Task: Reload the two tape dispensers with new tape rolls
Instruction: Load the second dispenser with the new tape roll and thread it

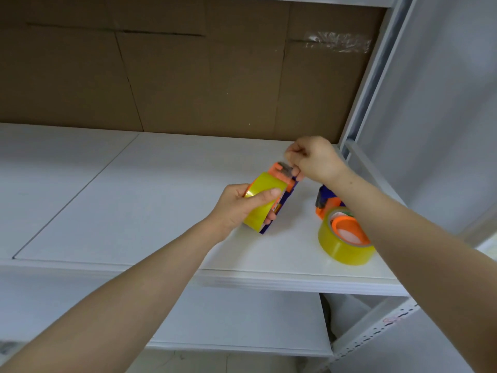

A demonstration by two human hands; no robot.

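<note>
First dispenser held just above white shelf, its yellow tape roll gripped by left hand, fingers curled round, orange cutter end pinched by right hand, second dispenser laid on shelf at right, second roll fitted round its orange hub.

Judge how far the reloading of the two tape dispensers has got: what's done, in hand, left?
Looks done: the shelf dispenser carries a yellow roll on its orange hub. In hand: the left hand grips the second dispenser, its roll seated, while the right hand pinches at its orange cutter end, apparently feeding tape. Left: finishing that feed; the shelf dispenser's threading cannot be told.
</note>
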